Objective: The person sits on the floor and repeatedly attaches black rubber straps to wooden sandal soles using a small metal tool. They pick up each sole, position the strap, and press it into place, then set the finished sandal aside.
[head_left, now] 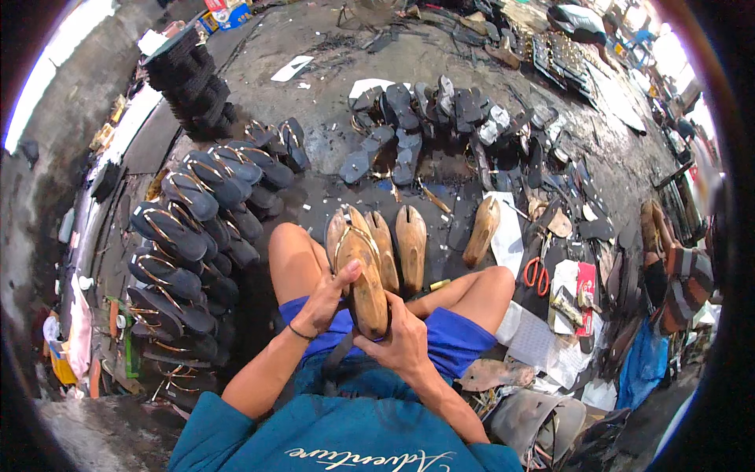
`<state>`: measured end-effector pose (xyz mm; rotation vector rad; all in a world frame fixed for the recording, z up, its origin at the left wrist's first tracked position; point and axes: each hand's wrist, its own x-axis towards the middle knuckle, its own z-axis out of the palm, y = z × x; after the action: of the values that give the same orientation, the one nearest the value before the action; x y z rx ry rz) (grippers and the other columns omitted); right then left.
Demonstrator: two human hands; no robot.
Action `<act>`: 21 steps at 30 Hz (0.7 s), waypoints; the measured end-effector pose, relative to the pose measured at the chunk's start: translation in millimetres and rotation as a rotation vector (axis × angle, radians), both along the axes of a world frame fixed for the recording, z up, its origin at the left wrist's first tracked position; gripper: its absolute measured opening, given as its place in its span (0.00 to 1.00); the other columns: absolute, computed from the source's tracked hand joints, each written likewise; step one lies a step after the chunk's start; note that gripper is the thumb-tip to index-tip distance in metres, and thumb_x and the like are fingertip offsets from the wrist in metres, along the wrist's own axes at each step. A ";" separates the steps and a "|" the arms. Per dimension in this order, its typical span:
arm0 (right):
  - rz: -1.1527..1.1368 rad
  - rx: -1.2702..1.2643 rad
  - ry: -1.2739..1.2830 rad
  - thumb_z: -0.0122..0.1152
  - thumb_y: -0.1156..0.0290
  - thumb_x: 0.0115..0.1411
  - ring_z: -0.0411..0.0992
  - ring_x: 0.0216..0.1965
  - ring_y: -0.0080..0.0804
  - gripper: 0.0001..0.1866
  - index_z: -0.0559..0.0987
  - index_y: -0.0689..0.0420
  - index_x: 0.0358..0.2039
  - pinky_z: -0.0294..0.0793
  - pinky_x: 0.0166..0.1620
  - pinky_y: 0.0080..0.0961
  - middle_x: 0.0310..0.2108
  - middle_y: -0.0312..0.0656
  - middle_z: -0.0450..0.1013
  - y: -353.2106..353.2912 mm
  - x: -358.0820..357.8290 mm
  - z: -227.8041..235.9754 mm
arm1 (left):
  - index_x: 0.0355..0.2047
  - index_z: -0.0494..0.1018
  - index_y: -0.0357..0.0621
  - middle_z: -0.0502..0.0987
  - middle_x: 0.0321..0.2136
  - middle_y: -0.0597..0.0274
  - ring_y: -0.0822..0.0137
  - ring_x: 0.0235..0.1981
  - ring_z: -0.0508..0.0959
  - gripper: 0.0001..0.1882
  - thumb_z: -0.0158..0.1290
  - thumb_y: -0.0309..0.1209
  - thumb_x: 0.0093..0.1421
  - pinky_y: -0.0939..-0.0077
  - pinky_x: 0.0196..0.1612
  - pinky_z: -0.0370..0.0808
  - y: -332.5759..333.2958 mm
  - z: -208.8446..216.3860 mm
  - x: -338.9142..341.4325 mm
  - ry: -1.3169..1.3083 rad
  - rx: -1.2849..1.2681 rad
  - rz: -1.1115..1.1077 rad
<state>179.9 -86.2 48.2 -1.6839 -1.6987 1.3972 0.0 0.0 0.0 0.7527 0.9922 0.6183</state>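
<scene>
Over my lap I hold a wooden shoe last (366,300) with a thin gold sandal strap (355,234) across its toe end. A strip of dark sole shows along its underside. My left hand (324,300) grips its left side, thumb lying on top of the wood. Around the heel end close the fingers of my right hand (403,334). Just beyond, two more wooden lasts stand together, one a pale brown last (411,240) with a slotted tip. A further last (481,232) lies to the right, beside a white sheet (505,236).
Rows of dark sandals with gold straps (189,197) fill the left side. Behind them rises a stack of black soles (189,82). More soles and sandals (405,118) lie ahead. Red-handled scissors (536,275), papers (543,342) and a grey container (539,425) are at my right.
</scene>
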 end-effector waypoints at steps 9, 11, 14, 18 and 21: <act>-0.358 -0.372 1.042 0.44 0.57 0.76 0.59 0.33 0.16 0.15 0.73 0.55 0.43 0.63 0.37 0.19 0.31 0.25 0.63 -52.6 -6.4 -17.1 | 0.71 0.46 0.35 0.62 0.65 0.52 0.60 0.65 0.65 0.76 0.69 0.71 0.34 0.64 0.67 0.62 -63.3 104.4 -22.4 -0.244 0.078 -0.108; -0.419 -0.353 1.048 0.40 0.55 0.76 0.55 0.29 0.13 0.18 0.70 0.54 0.36 0.59 0.32 0.19 0.27 0.22 0.57 -56.3 -21.1 7.7 | 0.70 0.44 0.33 0.61 0.65 0.51 0.60 0.65 0.65 0.78 0.73 0.66 0.30 0.63 0.67 0.61 -91.6 78.0 -36.4 -0.375 0.034 -0.009; -0.440 -0.400 1.138 0.40 0.55 0.76 0.57 0.28 0.13 0.19 0.70 0.54 0.34 0.60 0.32 0.19 0.26 0.23 0.60 -56.0 -26.1 38.4 | 0.70 0.44 0.29 0.60 0.65 0.49 0.59 0.65 0.65 0.80 0.76 0.60 0.27 0.63 0.67 0.61 -107.8 74.6 -44.5 -0.417 -0.031 0.080; -0.285 -0.497 1.270 0.44 0.53 0.75 0.57 0.24 0.15 0.20 0.68 0.53 0.29 0.57 0.28 0.19 0.24 0.25 0.61 -82.4 -4.1 28.2 | 0.69 0.43 0.30 0.61 0.64 0.47 0.56 0.62 0.68 0.80 0.78 0.57 0.25 0.62 0.66 0.64 -118.9 78.2 -43.0 -0.503 -0.068 0.122; -0.216 -0.581 1.358 0.49 0.51 0.72 0.55 0.19 0.15 0.20 0.73 0.55 0.32 0.52 0.23 0.18 0.20 0.26 0.60 -83.3 -4.4 25.8 | 0.70 0.42 0.32 0.61 0.63 0.48 0.57 0.61 0.68 0.79 0.77 0.57 0.27 0.62 0.64 0.65 -123.0 92.2 -50.3 -0.477 -0.047 0.108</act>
<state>175.5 -169.5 74.0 -0.6081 -0.3509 2.2130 -50.3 -123.0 92.2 0.4791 0.6059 0.8196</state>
